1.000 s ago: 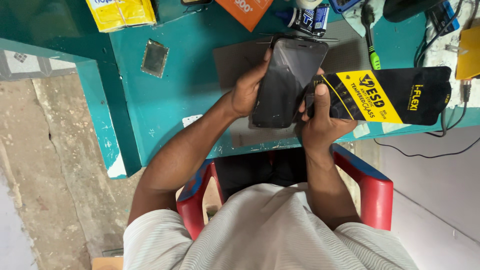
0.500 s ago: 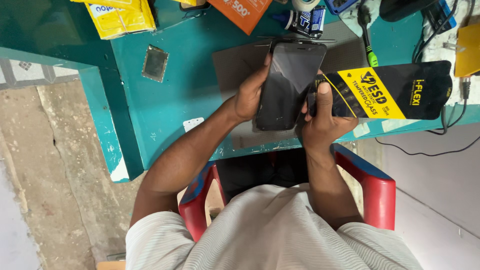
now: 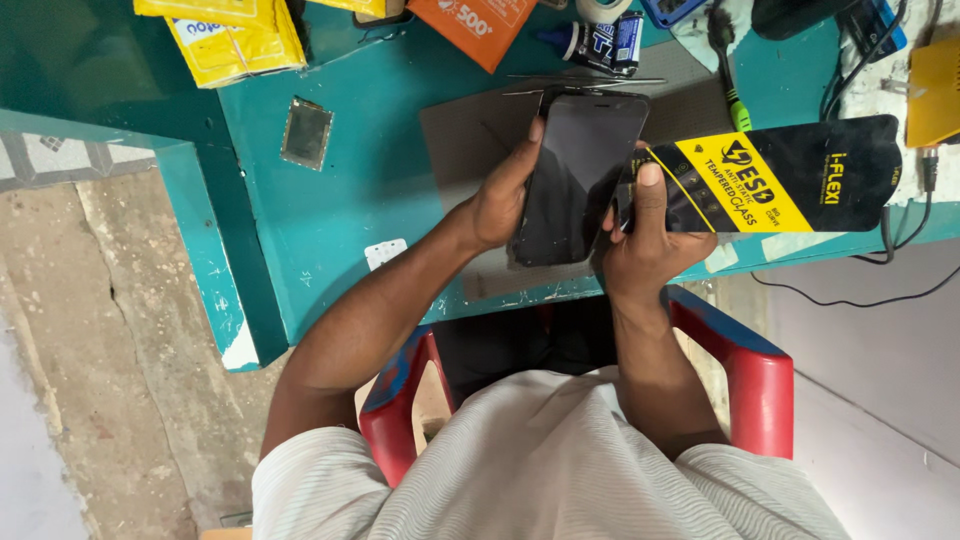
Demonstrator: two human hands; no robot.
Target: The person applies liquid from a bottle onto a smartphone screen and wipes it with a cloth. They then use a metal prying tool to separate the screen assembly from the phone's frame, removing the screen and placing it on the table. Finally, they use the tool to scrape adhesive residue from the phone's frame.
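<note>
The left hand (image 3: 495, 205) and the right hand (image 3: 645, 240) are both closed around a black phone (image 3: 580, 175), one on each side, just above a grey mat (image 3: 470, 140). The mat lies on a green table (image 3: 340, 220). A black and yellow packet (image 3: 790, 175) lies by the right hand. Yellow bags (image 3: 235, 40) sit at the far edge. The floor (image 3: 90, 330) is cracked and grey. The person sits on a red chair (image 3: 755, 375).

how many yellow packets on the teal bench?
3 at least: one crinkled yellow plastic packet at the top left, a second cut by the top edge, a flat yellow packet at the right edge. More may lie outside the view.
</note>
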